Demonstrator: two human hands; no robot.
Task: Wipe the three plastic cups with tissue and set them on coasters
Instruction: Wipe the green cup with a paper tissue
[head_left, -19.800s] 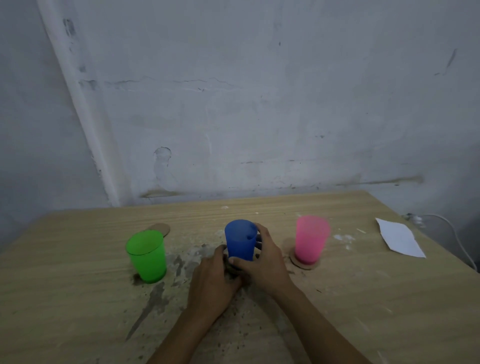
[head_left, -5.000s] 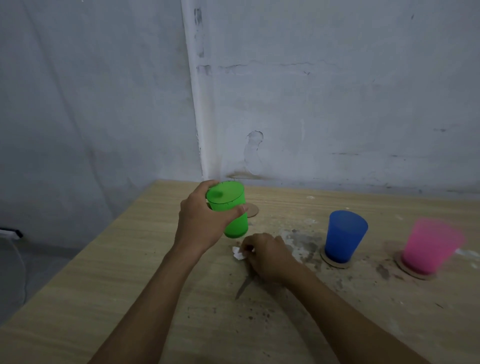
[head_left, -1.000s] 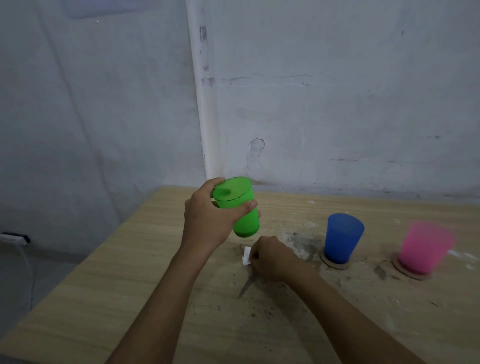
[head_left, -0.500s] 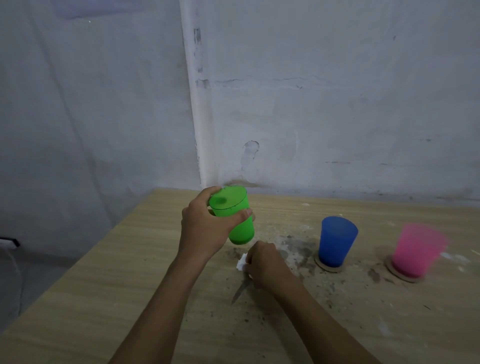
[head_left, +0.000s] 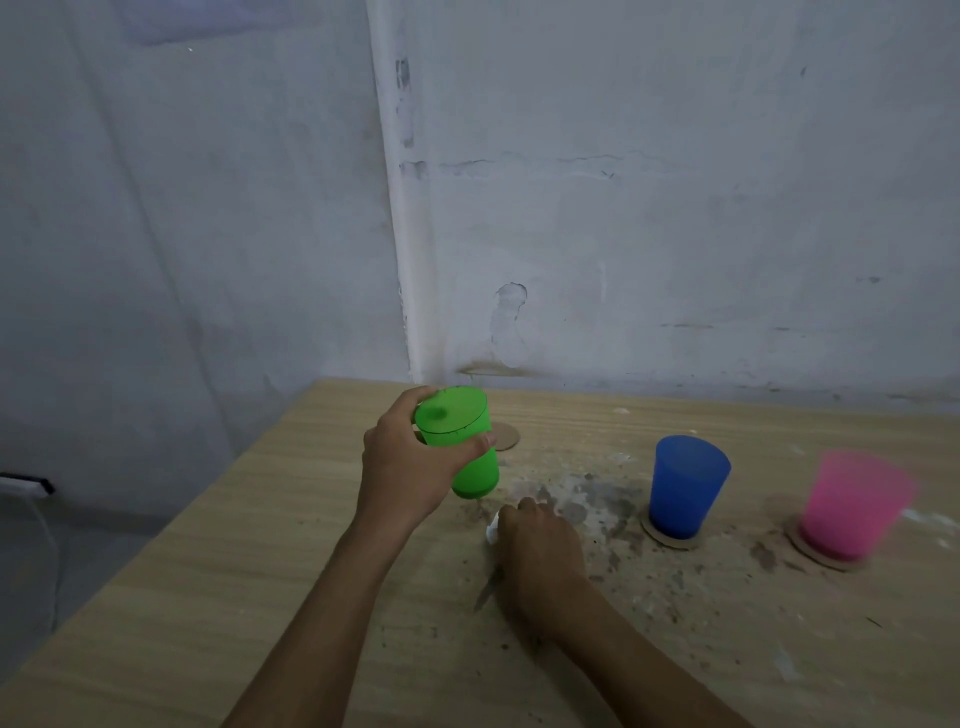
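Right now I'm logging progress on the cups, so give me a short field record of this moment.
green cup: held off the table by left hand
right hand: on the table, gripping a tissue
blue cup: upright on a coaster
pink cup: upright on a coaster, blurred
spare coaster: bare, behind the green cup
table: stained around the right hand
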